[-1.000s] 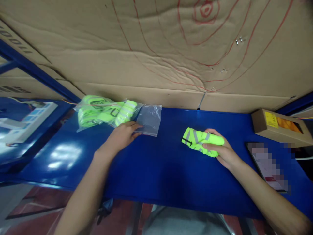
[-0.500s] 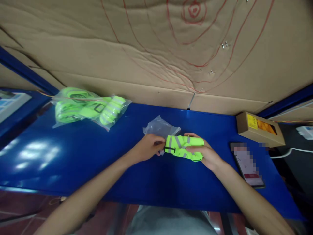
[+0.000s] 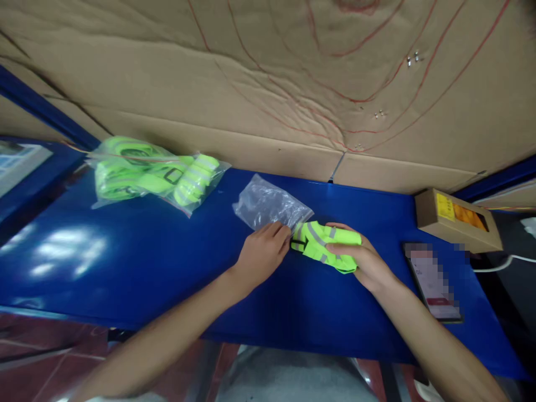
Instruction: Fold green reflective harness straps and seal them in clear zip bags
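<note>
My right hand (image 3: 368, 259) is wrapped round a folded bundle of reflective safety strap (image 3: 322, 243), neon yellow-green with grey bands and a small black buckle at its left end. A clear plastic bag (image 3: 268, 201) lies crinkled on the table, its mouth turned toward the buckle end of the strap. My left hand (image 3: 266, 251) is closed at that mouth, fingers pinched on the bag's edge right beside the strap. The fingertips are partly hidden, as is exactly where bag and strap meet.
A larger clear bag of rolled neon straps (image 3: 151, 176) lies at the back left of the blue table (image 3: 167, 245). A phone (image 3: 433, 285) and a cardboard box with a window (image 3: 458, 220) are on the right. Cardboard (image 3: 167, 84) with red rings stands behind.
My left hand has turned knuckles-up at the bag's mouth. The bag shows more spread out to the upper left. The strap stays in my right hand; the view has shifted slightly.
</note>
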Action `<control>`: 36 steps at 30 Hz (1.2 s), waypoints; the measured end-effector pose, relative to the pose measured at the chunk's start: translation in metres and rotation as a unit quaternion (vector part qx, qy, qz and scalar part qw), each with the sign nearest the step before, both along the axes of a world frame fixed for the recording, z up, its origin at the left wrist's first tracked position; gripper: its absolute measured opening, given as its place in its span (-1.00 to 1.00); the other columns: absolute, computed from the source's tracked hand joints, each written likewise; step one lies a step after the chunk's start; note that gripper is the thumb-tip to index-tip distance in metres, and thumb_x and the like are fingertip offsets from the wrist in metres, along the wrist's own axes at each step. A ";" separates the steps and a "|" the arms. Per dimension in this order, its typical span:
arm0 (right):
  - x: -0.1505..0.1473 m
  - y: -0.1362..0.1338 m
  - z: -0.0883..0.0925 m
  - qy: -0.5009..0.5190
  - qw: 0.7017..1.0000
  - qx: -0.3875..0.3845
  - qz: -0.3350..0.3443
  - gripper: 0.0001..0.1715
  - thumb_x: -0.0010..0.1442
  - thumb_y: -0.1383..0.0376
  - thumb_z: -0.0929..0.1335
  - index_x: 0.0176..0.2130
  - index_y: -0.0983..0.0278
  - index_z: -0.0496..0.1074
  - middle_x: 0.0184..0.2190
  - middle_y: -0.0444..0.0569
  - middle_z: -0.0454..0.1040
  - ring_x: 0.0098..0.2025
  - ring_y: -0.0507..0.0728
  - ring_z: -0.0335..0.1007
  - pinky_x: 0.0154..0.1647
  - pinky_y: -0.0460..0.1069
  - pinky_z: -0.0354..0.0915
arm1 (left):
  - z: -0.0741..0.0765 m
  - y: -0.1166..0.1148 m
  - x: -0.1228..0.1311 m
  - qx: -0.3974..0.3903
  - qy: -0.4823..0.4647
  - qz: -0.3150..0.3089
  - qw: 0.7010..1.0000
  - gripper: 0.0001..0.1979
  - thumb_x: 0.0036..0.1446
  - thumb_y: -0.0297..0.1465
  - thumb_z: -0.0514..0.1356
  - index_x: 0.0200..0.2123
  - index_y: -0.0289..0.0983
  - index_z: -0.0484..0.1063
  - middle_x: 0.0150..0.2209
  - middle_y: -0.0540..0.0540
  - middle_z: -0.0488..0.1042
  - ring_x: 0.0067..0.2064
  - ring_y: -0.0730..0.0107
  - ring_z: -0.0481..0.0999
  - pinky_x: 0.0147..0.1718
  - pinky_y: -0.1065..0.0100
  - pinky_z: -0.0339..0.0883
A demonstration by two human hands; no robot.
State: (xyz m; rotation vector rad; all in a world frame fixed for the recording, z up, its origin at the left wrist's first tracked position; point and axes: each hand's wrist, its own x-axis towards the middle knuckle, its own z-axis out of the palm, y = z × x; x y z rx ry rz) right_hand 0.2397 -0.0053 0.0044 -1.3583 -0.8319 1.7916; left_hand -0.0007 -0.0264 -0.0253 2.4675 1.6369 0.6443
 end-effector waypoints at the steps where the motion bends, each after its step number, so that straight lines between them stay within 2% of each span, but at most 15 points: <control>1: 0.001 0.000 0.000 0.003 1.000 0.000 0.001 -0.14 -0.28 0.32 0.68 0.04 0.20 0.52 -0.10 -0.03 0.65 -0.17 0.24 0.60 -0.19 0.06 0.47 | -0.002 0.000 0.001 -0.012 -0.003 0.001 1.000 -0.86 0.26 -0.57 0.09 -0.26 -0.24 0.40 -0.27 -0.10 0.51 -0.23 0.25 0.52 -0.27 0.29 0.35; 6: 0.004 0.006 -0.006 -0.009 1.000 0.021 -0.014 -0.15 -0.26 0.31 0.68 0.05 0.21 0.51 -0.14 -0.03 0.64 -0.18 0.21 0.59 -0.19 0.03 0.46 | -0.009 -0.003 0.007 -0.083 -0.121 -0.007 0.989 -0.84 0.23 -0.59 0.08 -0.19 -0.23 0.32 -0.27 -0.04 0.47 -0.36 0.39 0.47 -0.38 0.37 0.29; 10: 0.009 0.009 -0.003 -0.030 0.997 0.053 -0.040 -0.18 -0.27 0.30 0.68 0.01 0.18 0.52 -0.15 -0.08 0.62 -0.18 0.21 0.58 -0.23 0.01 0.44 | -0.007 0.005 -0.001 -0.128 -0.242 -0.005 0.962 -0.85 0.27 -0.56 0.04 -0.17 -0.24 0.34 -0.19 -0.07 0.44 -0.43 0.49 0.42 -0.37 0.39 0.31; 13: 0.018 0.004 0.004 -0.016 0.993 0.103 -0.059 -0.23 -0.22 0.29 0.66 0.00 0.11 0.50 -0.18 -0.13 0.60 -0.20 0.19 0.56 -0.25 0.01 0.43 | -0.003 0.007 -0.004 -0.174 -0.281 -0.038 0.943 -0.82 0.24 -0.57 0.05 -0.24 -0.25 0.41 -0.22 -0.06 0.44 -0.42 0.50 0.40 -0.34 0.38 0.29; 16: 0.027 -0.008 0.006 0.029 0.987 0.147 -0.057 -0.23 -0.20 0.19 0.65 0.01 0.06 0.45 -0.20 -0.12 0.59 -0.26 0.19 0.55 -0.27 0.04 0.45 | -0.002 -0.001 0.004 -0.221 -0.307 -0.098 0.921 -0.81 0.13 -0.57 0.19 -0.19 -0.24 0.46 -0.28 -0.02 0.45 -0.34 0.43 0.43 -0.28 0.38 0.30; 18: 0.029 -0.016 0.002 0.075 0.985 0.157 0.021 -0.23 -0.24 0.13 0.67 -0.05 0.08 0.44 -0.22 -0.10 0.60 -0.31 0.19 0.55 -0.31 0.05 0.45 | -0.004 -0.008 0.012 -0.283 -0.350 -0.141 0.882 -0.79 0.06 -0.53 0.30 -0.20 -0.25 0.46 -0.31 -0.01 0.45 -0.29 0.38 0.44 -0.25 0.36 0.30; 20: 0.027 -0.022 -0.003 0.099 0.968 0.168 0.155 -0.29 -0.25 0.16 0.68 -0.12 0.12 0.44 -0.22 -0.09 0.61 -0.27 0.20 0.58 -0.19 0.08 0.47 | -0.008 -0.011 0.018 -0.350 -0.403 -0.160 0.830 -0.76 0.03 -0.45 0.36 -0.22 -0.27 0.44 -0.35 0.00 0.43 -0.30 0.37 0.42 -0.29 0.36 0.30; 23: 0.016 -0.026 -0.008 0.081 0.921 0.187 0.333 -0.43 -0.09 0.27 0.65 -0.11 0.17 0.46 -0.06 0.01 0.62 -0.03 0.23 0.58 0.08 0.14 0.41 | -0.014 -0.007 0.018 -0.413 -0.453 -0.158 0.774 -0.68 0.03 -0.41 0.37 -0.14 -0.28 0.42 -0.38 0.03 0.41 -0.35 0.42 0.42 -0.35 0.39 0.30; 25: 0.009 -0.027 -0.009 0.056 0.902 0.192 0.382 -0.49 0.01 0.31 0.61 -0.06 0.19 0.46 0.04 0.08 0.59 0.04 0.23 0.56 0.08 0.14 0.42 | -0.015 -0.002 0.015 -0.421 -0.488 -0.132 0.754 -0.69 0.04 -0.43 0.34 -0.12 -0.29 0.42 -0.39 0.04 0.39 -0.37 0.45 0.41 -0.36 0.40 0.31; 27: 0.004 -0.026 -0.009 0.030 0.904 0.197 0.378 -0.49 0.02 0.34 0.60 -0.05 0.20 0.46 0.05 0.09 0.58 0.06 0.22 0.55 0.02 0.10 0.45 | -0.013 0.000 0.011 -0.387 -0.513 -0.090 0.761 -0.74 0.08 -0.46 0.31 -0.13 -0.28 0.43 -0.39 0.05 0.37 -0.38 0.47 0.40 -0.37 0.42 0.28; 30: 0.005 -0.022 -0.009 -0.001 0.935 0.171 0.312 -0.45 -0.03 0.35 0.62 -0.07 0.19 0.45 0.03 0.04 0.58 0.02 0.21 0.56 -0.07 0.04 0.47 | -0.005 0.000 0.007 -0.292 -0.487 -0.049 0.822 -0.85 0.15 -0.48 0.26 -0.17 -0.25 0.45 -0.37 0.05 0.39 -0.36 0.49 0.38 -0.37 0.43 0.24; 32: 0.008 -0.017 -0.010 -0.005 0.959 0.123 0.257 -0.41 -0.07 0.35 0.63 -0.08 0.18 0.43 -0.06 -0.04 0.60 -0.12 0.16 0.58 -0.19 -0.01 0.48 | 0.002 0.000 0.003 -0.256 -0.460 -0.040 0.849 -0.88 0.18 -0.49 0.24 -0.19 -0.23 0.46 -0.36 0.05 0.40 -0.35 0.49 0.38 -0.36 0.43 0.23; 34: 0.009 -0.011 -0.010 -0.010 0.976 0.075 0.203 -0.36 -0.12 0.35 0.65 -0.08 0.17 0.42 -0.22 -0.12 0.60 -0.28 0.11 0.56 -0.32 -0.05 0.45 | 0.006 0.000 0.000 -0.227 -0.435 -0.030 0.871 -0.84 0.17 -0.54 0.23 -0.19 -0.22 0.46 -0.37 0.06 0.41 -0.36 0.49 0.37 -0.35 0.42 0.23; 36: 0.009 -0.006 -0.009 -0.012 0.988 0.034 0.149 -0.31 -0.16 0.34 0.66 -0.07 0.17 0.41 -0.30 -0.17 0.58 -0.36 0.09 0.54 -0.38 -0.07 0.43 | 0.007 0.000 -0.002 -0.198 -0.405 -0.020 0.893 -0.79 0.16 -0.59 0.21 -0.17 -0.21 0.47 -0.37 0.06 0.41 -0.38 0.49 0.36 -0.35 0.41 0.22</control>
